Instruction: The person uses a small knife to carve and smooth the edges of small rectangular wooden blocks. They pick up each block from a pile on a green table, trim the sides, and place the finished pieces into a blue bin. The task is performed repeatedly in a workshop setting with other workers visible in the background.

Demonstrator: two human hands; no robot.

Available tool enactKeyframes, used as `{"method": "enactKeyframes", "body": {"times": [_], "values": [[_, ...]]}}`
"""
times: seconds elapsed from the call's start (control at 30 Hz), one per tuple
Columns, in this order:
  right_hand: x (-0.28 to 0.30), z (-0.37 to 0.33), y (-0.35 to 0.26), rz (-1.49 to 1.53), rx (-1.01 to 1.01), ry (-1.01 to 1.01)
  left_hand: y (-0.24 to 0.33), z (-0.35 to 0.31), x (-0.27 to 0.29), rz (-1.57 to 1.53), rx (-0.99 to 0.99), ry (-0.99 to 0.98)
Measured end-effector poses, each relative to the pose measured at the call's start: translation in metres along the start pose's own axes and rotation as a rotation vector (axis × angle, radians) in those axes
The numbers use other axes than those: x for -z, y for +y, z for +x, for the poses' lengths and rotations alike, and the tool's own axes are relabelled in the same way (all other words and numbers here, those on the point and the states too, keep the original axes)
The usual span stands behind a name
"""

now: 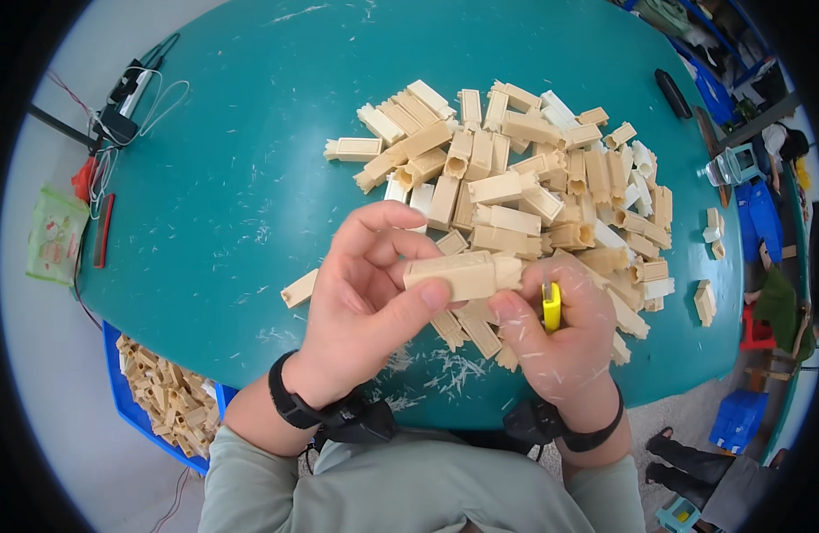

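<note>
My left hand point(361, 293) grips a beige rectangular plastic piece point(458, 275) between thumb and fingers, its jagged end pointing right. At that end, the thumb and fingertips of my right hand point(565, 329) touch or nearly touch it. A yellow utility knife point(552, 306) is held in my right hand, its metal tip up; the rest of it is hidden in the fingers. Beyond both hands lies a heap of similar beige and white pieces point(507, 191), some with hollow ends showing. Thin pale shavings point(445, 373) lie scattered in front of me.
The pieces rest on a green tabletop point(250, 115). A blue bin point(121, 391) at lower left holds many more pieces. Along the left edge are a power strip point(136, 93), cables and a red-and-black bar point(104, 231). A black object point(672, 93) lies far right; a person's legs point(694, 480) show lower right.
</note>
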State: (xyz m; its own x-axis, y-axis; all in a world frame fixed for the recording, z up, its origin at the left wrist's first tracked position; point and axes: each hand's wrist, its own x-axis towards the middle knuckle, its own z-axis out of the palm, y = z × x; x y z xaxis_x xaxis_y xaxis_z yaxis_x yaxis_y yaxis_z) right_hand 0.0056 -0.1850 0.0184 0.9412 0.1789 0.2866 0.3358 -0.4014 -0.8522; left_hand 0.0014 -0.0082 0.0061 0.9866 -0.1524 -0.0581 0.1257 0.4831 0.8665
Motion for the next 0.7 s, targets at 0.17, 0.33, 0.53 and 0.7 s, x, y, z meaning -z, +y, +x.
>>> {"method": "enactKeyframes", "body": {"times": [0.17,0.33,0.53,0.7], "values": [[0.0,-0.001,0.0,0.087,0.037,0.02,0.006,0.003,0.002,0.141,0.05,-0.289],[0.001,-0.001,0.002,0.05,0.036,-0.035,0.007,0.001,-0.001,0.035,0.135,-0.291],[0.001,-0.003,-0.002,0.183,-0.008,-0.066,0.014,0.004,0.001,-0.233,0.25,-0.046],[-0.004,-0.006,-0.004,0.302,-0.027,-0.104,0.007,0.006,0.001,-0.34,0.472,-0.061]]}}
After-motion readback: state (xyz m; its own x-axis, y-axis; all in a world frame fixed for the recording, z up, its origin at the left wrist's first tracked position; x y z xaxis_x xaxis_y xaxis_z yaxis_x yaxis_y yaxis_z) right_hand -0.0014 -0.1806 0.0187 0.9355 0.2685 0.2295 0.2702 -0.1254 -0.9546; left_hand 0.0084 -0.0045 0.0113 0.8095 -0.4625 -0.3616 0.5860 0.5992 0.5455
